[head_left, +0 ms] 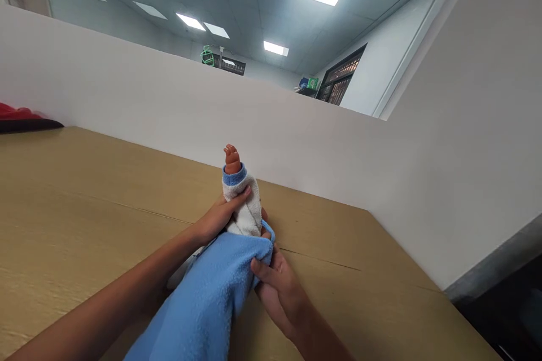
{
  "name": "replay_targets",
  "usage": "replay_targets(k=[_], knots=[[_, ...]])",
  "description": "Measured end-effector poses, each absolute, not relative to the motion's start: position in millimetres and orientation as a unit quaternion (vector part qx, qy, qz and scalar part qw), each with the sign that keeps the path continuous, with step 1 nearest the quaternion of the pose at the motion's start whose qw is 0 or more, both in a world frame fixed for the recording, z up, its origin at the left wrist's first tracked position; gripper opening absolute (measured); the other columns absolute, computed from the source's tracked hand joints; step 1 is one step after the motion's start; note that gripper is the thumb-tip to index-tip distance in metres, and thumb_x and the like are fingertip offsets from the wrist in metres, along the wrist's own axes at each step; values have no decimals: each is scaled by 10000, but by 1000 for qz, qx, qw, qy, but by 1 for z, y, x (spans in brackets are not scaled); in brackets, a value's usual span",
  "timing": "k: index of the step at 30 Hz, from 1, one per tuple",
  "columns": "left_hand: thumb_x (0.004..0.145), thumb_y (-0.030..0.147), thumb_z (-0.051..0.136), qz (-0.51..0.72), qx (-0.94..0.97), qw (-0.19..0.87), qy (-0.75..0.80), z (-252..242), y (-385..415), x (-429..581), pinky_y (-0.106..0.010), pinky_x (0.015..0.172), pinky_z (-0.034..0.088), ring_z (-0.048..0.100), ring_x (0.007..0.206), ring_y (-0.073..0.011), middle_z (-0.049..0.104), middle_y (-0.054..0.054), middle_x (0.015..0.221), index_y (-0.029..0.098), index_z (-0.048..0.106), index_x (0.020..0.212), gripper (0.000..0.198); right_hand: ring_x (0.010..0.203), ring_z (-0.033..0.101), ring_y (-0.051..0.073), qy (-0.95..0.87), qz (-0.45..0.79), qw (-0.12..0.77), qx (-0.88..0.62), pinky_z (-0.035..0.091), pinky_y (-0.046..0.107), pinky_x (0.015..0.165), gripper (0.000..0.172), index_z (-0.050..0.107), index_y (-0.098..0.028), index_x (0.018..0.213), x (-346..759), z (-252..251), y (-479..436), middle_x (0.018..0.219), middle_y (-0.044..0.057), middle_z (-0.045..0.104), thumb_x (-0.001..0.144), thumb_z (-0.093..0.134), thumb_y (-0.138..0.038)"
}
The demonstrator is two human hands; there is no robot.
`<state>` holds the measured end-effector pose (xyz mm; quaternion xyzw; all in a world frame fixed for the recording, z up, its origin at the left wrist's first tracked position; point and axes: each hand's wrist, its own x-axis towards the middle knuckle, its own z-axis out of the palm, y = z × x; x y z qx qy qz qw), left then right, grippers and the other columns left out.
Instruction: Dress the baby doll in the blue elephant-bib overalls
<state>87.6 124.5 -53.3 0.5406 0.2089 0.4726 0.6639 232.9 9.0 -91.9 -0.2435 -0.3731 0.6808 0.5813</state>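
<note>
A doll lies on the wooden table [84, 192], mostly wrapped in a light blue fleece garment [203, 299]. One doll limb [232, 161] sticks up, with a white sleeve [245, 203] and a blue cuff around it. My left hand [220, 215] grips the white sleeve from the left, thumb across it. My right hand [277, 285] pinches the edge of the blue fleece just below the sleeve. The doll's body and head are hidden under the fabric.
A white partition [169, 101] runs along the table's far edge and right side. A red and dark object [21, 117] lies at the far left of the table. The table's right end drops off near a dark floor area [508, 316].
</note>
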Motion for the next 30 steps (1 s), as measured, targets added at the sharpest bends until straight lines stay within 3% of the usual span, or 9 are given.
replay_targets(k=[5,11,16,20,23,26,28,30], knots=[[853,637,831,463,544,674,185,-50,120,88,-320,790,579,719,823,-241,788,-61,889,168,725,967,494,1141,686,253,-432,676,556,-220,460,402,1106,475,733,-208,1235,233,-77,8,1208,73,771,785,885,-224],[851,632,837,436,557,679,197,-53,120,88,-310,821,560,704,901,-235,779,-44,948,184,714,1029,497,1183,672,256,-389,707,540,-240,444,414,1134,454,727,-172,1266,240,-69,12,1225,100,764,923,777,-465],[833,663,819,371,665,612,212,-51,116,83,-387,968,523,682,1016,-297,775,-68,1017,174,755,1039,534,985,695,185,-322,713,551,-290,483,330,998,468,742,-238,960,243,-75,16,956,-5,787,635,1024,-424],[741,600,928,405,634,621,221,-59,122,85,-388,1162,430,603,1290,-347,768,-77,1214,191,779,1109,569,1028,678,174,-291,694,582,-308,471,294,991,510,722,-242,905,239,-79,20,893,-41,759,559,1058,-407],[875,593,818,424,529,700,226,-65,128,90,-400,1052,545,664,1232,-357,777,-125,1199,152,775,1114,503,1074,655,179,-279,637,619,-365,465,296,985,600,715,-241,1053,234,-90,24,1077,-6,767,592,1037,-450],[1040,485,622,435,385,783,224,-65,134,90,-376,866,631,761,1023,-326,801,-158,1047,107,767,1098,410,1095,629,222,-336,555,616,-447,459,347,998,710,659,-235,1132,232,-111,27,1143,39,727,633,955,-643],[1084,442,540,448,343,794,228,-63,140,85,-351,802,644,780,940,-298,803,-156,974,97,759,1093,409,1043,613,227,-421,497,583,-486,452,373,994,648,619,-247,1082,233,-126,24,1063,29,689,749,797,-774],[1102,437,501,459,327,793,230,-61,147,78,-341,789,649,784,904,-281,799,-151,938,93,753,1088,427,1009,601,217,-507,447,556,-484,450,378,988,550,596,-258,1054,233,-136,19,1025,22,660,930,552,-793]])
